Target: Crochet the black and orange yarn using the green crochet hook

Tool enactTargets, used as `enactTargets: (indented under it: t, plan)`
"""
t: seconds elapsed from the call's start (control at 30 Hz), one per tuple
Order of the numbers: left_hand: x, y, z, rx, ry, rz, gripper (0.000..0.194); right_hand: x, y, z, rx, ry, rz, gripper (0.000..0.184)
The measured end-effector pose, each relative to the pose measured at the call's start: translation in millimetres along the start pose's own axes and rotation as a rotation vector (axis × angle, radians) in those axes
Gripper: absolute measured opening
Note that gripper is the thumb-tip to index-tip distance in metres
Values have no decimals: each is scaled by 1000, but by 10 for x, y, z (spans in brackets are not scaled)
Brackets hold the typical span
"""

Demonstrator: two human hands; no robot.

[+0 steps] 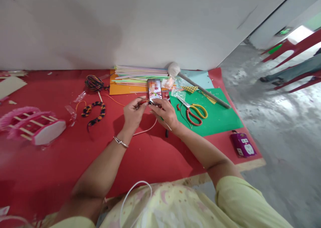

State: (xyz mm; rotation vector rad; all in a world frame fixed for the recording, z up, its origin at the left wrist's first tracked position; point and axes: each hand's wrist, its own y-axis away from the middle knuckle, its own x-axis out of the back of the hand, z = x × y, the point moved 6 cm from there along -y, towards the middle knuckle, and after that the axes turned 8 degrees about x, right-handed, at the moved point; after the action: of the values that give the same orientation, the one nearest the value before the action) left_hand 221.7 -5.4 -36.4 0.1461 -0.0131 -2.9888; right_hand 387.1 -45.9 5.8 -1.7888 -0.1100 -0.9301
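My left hand (133,113) is closed in a pinch on a small piece of dark and orange yarn (143,102), in front of a phone (155,90) with a lit screen. Fingers of my right hand (165,112) meet it there, closed round a thin rod like a crochet hook (167,125), whose pale end sticks out below the palm. An orange strand (114,99) runs leftward from my left hand toward a ball of dark multicoloured yarn (94,83). Below the ball lies a curved black-and-orange yarn strip (101,111). The fingertips partly hide the work.
Scissors (194,112) with red and yellow handles lie on green sheet (220,121). Behind are pale sticks (135,72) and a grey rod (204,89) with a white ball. A pink stick-built model (32,124) stands left; a purple pack (243,144) sits near the right edge.
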Motion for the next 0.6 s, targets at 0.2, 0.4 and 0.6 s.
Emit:
enactTargets:
  t: [0.2,0.4,0.6]
  plan:
    - [-2,6,-18,-27,-41,-11,30,-3,17,31,-33,-108,34,33]
    - [12,29,4,-43,-51,-1,36,-42,43,41,-22,-136,44,37]
    - [19,4,-23,-23,-3,9,27,-47,43,58,-39,-122,8,33]
